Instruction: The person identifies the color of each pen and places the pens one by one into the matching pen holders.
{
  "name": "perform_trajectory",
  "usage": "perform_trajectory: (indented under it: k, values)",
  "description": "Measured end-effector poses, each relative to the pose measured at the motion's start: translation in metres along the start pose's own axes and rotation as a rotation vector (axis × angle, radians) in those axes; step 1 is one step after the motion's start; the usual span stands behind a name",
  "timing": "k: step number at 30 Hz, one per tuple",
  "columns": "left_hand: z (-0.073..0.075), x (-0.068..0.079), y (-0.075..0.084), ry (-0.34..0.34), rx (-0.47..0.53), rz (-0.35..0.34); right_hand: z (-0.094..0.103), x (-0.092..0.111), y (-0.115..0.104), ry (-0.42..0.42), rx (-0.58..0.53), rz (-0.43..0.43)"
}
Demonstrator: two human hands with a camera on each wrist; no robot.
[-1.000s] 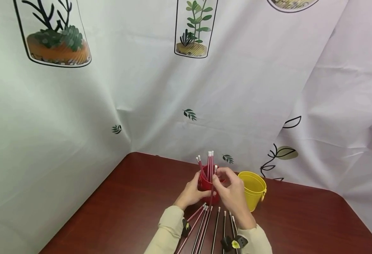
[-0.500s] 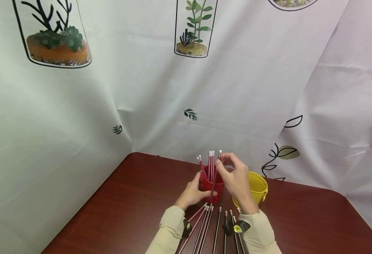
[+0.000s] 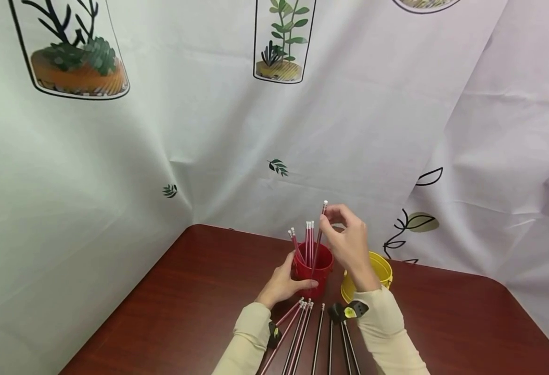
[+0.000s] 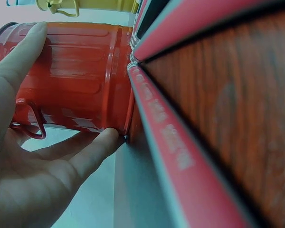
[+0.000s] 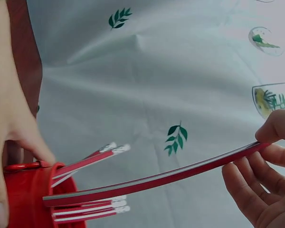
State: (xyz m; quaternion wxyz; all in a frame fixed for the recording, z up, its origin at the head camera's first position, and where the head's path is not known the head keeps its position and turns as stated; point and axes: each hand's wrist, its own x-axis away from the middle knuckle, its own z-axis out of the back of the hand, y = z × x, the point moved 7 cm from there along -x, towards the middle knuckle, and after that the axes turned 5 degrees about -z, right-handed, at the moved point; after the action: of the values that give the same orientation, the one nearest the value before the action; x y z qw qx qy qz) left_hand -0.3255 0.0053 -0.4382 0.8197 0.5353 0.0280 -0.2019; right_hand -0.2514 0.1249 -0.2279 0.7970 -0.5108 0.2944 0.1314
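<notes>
My left hand (image 3: 285, 285) grips a small red metal bucket (image 3: 318, 284) from its left side, thumb across the front. In the left wrist view the thumb and fingers lie along opposite sides of the bucket (image 4: 80, 76). Several red pencils (image 3: 309, 242) stand in it, eraser ends up. My right hand (image 3: 349, 239) pinches another red pencil (image 5: 152, 182) near its eraser end, to the right of these. That pencil slants down to the bucket, its lower end overlapping the rim; I cannot tell whether it is inside.
Right of the red bucket stands a yellow bucket (image 3: 381, 268), partly behind my right wrist. Several red and black pencils (image 3: 302, 338) lie fanned out on the brown table (image 3: 171, 312), in front of the buckets. A pale printed cloth (image 3: 237, 130) hangs behind the table.
My right hand has risen and moved slightly right, lifting the pinched pencil higher against the red bucket. The left hand keeps its grip on the bucket, nearly unmoved.
</notes>
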Motion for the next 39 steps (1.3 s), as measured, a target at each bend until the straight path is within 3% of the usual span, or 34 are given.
perform_trajectory:
  k: [5,12,39]
  values:
    - [0.0,0.001,0.001,0.003,0.005,0.001,0.0,-0.006,0.0,0.006,0.004,0.002]
    - [0.001,0.001,0.0,-0.001,0.012,0.004,-0.007,-0.013,0.036,0.003,0.003,-0.009]
    - [0.001,0.0,0.002,-0.004,-0.013,0.003,-0.029,0.015,0.083,-0.075,0.025,-0.103]
